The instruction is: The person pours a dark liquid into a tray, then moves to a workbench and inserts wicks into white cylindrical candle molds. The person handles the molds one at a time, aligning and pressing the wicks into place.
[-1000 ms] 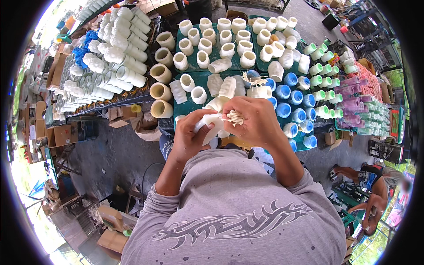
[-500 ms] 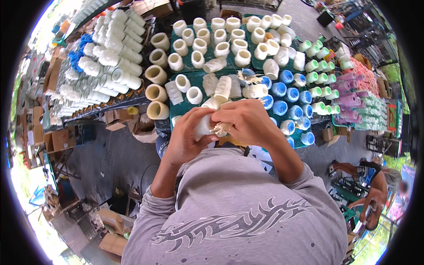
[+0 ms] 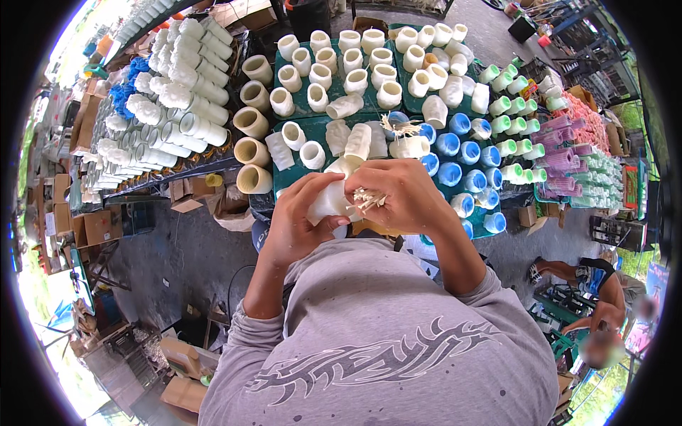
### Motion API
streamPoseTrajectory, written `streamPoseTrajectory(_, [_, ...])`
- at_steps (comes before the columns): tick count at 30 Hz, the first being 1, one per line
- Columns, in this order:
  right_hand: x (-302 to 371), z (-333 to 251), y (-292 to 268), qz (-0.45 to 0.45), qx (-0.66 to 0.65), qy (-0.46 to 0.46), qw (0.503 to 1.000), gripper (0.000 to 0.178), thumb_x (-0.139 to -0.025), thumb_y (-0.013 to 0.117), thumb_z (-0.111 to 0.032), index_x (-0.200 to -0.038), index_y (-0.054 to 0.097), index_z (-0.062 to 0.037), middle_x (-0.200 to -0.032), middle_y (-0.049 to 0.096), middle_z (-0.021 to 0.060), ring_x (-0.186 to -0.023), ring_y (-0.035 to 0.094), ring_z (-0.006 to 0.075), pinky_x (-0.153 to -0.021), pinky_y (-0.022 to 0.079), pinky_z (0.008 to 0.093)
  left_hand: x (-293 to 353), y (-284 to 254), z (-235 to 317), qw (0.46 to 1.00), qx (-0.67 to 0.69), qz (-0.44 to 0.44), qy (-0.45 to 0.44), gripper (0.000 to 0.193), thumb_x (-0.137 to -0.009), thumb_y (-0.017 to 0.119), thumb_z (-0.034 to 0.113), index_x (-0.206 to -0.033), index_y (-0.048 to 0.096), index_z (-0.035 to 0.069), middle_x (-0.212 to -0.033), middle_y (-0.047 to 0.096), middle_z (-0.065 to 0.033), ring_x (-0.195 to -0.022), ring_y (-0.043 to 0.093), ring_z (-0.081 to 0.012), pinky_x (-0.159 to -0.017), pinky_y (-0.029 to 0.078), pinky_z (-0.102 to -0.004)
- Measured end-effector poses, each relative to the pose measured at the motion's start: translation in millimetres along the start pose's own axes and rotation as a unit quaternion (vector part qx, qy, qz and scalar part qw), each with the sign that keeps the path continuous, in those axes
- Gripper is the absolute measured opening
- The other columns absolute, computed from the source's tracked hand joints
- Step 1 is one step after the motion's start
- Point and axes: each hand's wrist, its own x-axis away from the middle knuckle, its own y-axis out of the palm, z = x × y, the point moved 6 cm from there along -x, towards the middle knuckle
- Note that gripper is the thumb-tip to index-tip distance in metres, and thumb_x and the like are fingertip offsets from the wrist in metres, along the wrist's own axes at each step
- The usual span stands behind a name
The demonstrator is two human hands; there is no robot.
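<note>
Close to my body, at the near edge of the green table, both hands meet over a white hollow cylinder (image 3: 325,203) that looks like wax. My left hand (image 3: 293,220) is wrapped round its side, with the thumb along the lower edge. Closed fingers of my right hand (image 3: 403,193) hold a bundle of thin pale strands (image 3: 368,199) against the cylinder's right side. Whether the strands touch the cylinder is hidden by the fingers. Just beyond lie several cream cylinders, among them one on its side (image 3: 410,147), and another strand bundle (image 3: 400,126) rests on a blue-lined cylinder.
Rows of cream cylinders stand on the green tabletop (image 3: 305,162). Blue-lined ones (image 3: 450,174), green ones (image 3: 506,148) and purple ones (image 3: 561,157) fill the right side. A rack of white cylinders (image 3: 177,121) is at left. A person (image 3: 604,302) bends over at far right.
My right hand has shifted slightly right, and the strands' cut ends now show more fully. More of the white cylinder is exposed between my hands. The person at far right has moved their head.
</note>
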Motion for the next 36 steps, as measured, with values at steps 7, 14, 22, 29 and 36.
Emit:
streamPoseTrajectory(7, [2,6,8,-0.035,-0.012,-0.008,0.999,0.024,-0.075,0.081,-0.012,-0.099,0.077,-0.0137,-0.096,0.077,0.0035,-0.080,0.074,0.0294,-0.067,0.055,0.0397,-2,9,-1,1.000,-0.010,-0.008,0.008,0.067,-0.074,0.094,0.021,-0.133,0.066,0.004,-0.119,0.072,-0.0170,-0.106,0.072,-0.0378,-0.090,0.056,-0.0429])
streamPoseTrajectory(14, [4,7,-2,-0.054,0.019,0.013,0.998,0.024,-0.074,0.079,-0.008,-0.097,0.076,-0.0137,-0.095,0.078,0.0034,-0.083,0.075,0.0303,-0.070,0.056,0.0403,3,12,-5,1.000,0.002,-0.019,-0.016,0.071,-0.073,0.095,0.022,-0.134,0.065,0.004,-0.124,0.071,-0.0177,-0.111,0.070,-0.0377,-0.094,0.054,-0.0448])
streamPoseTrajectory(22, [9,8,-5,-0.037,-0.053,0.014,0.998,0.033,-0.074,0.083,-0.009,-0.104,0.073,-0.0151,-0.089,0.076,0.0059,-0.081,0.075,0.0301,-0.068,0.055,0.0388,-2,5,6,0.993,0.112,-0.032,-0.013,0.042,-0.087,0.086,0.014,-0.122,0.065,0.003,-0.107,0.065,-0.0124,-0.096,0.067,-0.0279,-0.086,0.051,-0.0371])
streamPoseTrajectory(29, [15,17,-6,-0.041,-0.061,0.070,0.995,0.029,-0.078,0.086,-0.013,-0.104,0.073,-0.0108,-0.088,0.076,0.0096,-0.078,0.073,0.0312,-0.069,0.055,0.0381,-5,13,1,0.984,0.158,-0.058,-0.058,0.012,-0.103,0.068,0.009,-0.099,0.062,-0.001,-0.098,0.057,-0.0060,-0.088,0.056,-0.0146,-0.081,0.046,-0.0284])
streamPoseTrajectory(36, [40,60,-38,0.095,-0.232,0.143,0.957,0.013,-0.094,0.082,-0.013,-0.096,0.075,-0.0026,-0.084,0.073,0.0017,-0.072,0.066,0.0115,-0.065,0.051,0.0292,0,-12,-11,0.993,0.084,-0.015,-0.078,0.021,-0.105,0.068,0.016,-0.094,0.058,0.001,-0.094,0.056,-0.0047,-0.085,0.051,-0.0149,-0.080,0.043,-0.0271])
